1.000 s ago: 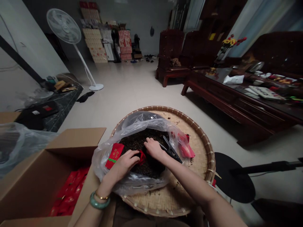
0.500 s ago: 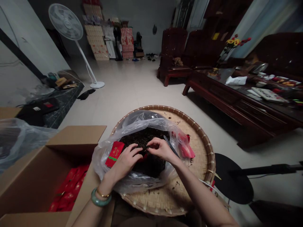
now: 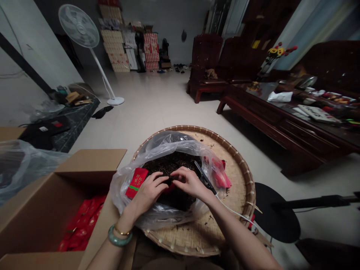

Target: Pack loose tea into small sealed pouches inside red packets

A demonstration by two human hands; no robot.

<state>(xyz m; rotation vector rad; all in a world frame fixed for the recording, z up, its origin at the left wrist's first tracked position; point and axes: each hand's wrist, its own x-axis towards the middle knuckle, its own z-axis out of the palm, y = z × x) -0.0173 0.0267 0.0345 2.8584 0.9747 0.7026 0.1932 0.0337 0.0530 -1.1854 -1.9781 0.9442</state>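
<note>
A clear plastic bag (image 3: 123, 180) stands wide open with dark loose tea leaves (image 3: 160, 163) inside. Over the leaves, my left hand (image 3: 150, 189) has its fingers closed on a small red packet (image 3: 169, 188), mostly hidden by the hands. My right hand (image 3: 189, 183) meets it from the right, thumb and forefinger curled together at the packet's top; what is between them is too small to make out. Beside my right wrist lies a slim black handheld device (image 3: 204, 178) with a white cord. Another red packet (image 3: 136, 183), with gold lettering and a green band, rests on the bag's left side.
Beneath the bag is a round woven bamboo tray (image 3: 244, 174) with scattered leaf bits and red packets (image 3: 221, 174) at right. An open cardboard box (image 3: 90, 159) of red packets (image 3: 84, 219) stands left. A black round base (image 3: 277, 213) is right; a dark wooden table (image 3: 270, 123) lies beyond.
My right hand has shifted slightly left and up, its fingertips now closer to my left hand's. More of the black device and its white cord shows. My left hand has barely moved.
</note>
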